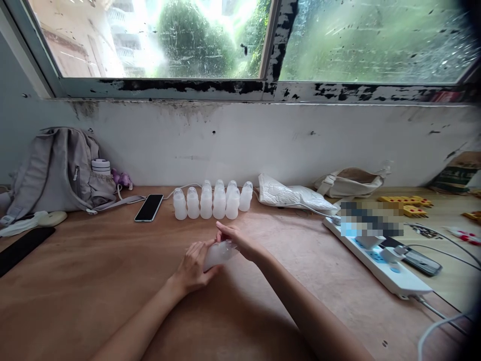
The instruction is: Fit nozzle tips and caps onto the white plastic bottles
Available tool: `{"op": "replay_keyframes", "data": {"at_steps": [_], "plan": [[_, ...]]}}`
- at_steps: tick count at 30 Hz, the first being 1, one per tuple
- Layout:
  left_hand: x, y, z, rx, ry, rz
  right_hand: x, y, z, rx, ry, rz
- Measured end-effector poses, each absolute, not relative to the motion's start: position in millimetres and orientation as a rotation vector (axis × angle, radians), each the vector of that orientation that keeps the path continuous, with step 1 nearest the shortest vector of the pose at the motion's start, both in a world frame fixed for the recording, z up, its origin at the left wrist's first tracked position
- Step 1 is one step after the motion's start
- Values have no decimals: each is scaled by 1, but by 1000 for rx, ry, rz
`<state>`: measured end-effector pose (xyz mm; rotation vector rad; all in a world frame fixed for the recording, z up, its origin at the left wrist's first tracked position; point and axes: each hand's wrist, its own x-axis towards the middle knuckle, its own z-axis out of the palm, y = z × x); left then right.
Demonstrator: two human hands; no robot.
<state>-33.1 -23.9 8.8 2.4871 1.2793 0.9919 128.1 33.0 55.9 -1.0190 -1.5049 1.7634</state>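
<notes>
A frosted white small bottle (pixel 217 255) lies tilted on its side just above the table, its clear-capped end toward the right. My left hand (pixel 195 263) is wrapped around the bottle's body, thumb along the near side. At the capped end, my right hand (pixel 240 241) is closed around the clear cap, thumb raised; some of its fingers are hidden behind the bottle. Beyond my hands stand several similar frosted bottles (pixel 206 200) with clear caps, upright in a loose group.
A phone (pixel 149 208) and a grey backpack (pixel 62 165) are on the left. Behind to the right lie a white plastic package (pixel 293 193) and a beige bag (pixel 349 181). A white power strip (pixel 379 258) with cables runs along the right side. Yellow parts (pixel 408 201) lie farther right.
</notes>
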Motion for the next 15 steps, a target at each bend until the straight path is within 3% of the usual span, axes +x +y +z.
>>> {"op": "replay_keyframes", "data": {"at_steps": [8, 15], "plan": [[-32, -17, 2, 1893, 1355, 1247, 140, 41, 65, -855, -1174, 1696], [-33, -6, -7, 1710, 1383, 1281, 143, 55, 32, -1024, -1236, 1572]]}}
